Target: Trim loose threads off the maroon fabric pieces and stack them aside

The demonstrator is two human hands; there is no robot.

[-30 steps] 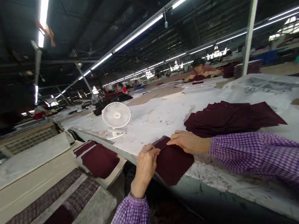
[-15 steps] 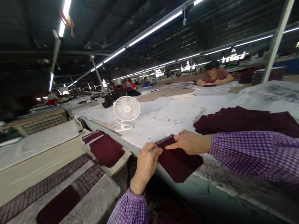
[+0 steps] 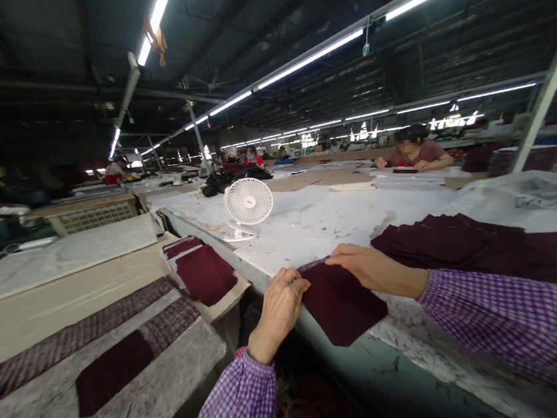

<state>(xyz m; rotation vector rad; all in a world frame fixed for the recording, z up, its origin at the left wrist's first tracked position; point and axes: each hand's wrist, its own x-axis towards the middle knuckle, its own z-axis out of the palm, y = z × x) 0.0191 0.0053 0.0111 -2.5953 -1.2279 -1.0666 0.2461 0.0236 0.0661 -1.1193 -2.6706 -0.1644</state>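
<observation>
A dark maroon fabric piece lies over the front edge of the white table, its pointed end hanging down. My left hand pinches its upper left corner. Fingers of my right hand press together on its top right edge, beside a narrow greyish strip. Right of my hands, a spread pile of maroon pieces rests on the table. To the left, a smaller stack of maroon pieces sits on a lower surface.
A white fan stands at the table's left edge. Patterned strips and a maroon piece lie on the left-hand bench. Clear plastic sheeting covers the right side. Across the table, a person leans over work.
The view has shifted slightly, moving the scene around. My right hand has drawn back a little along the top edge, and its index finger no longer points across the fabric.
</observation>
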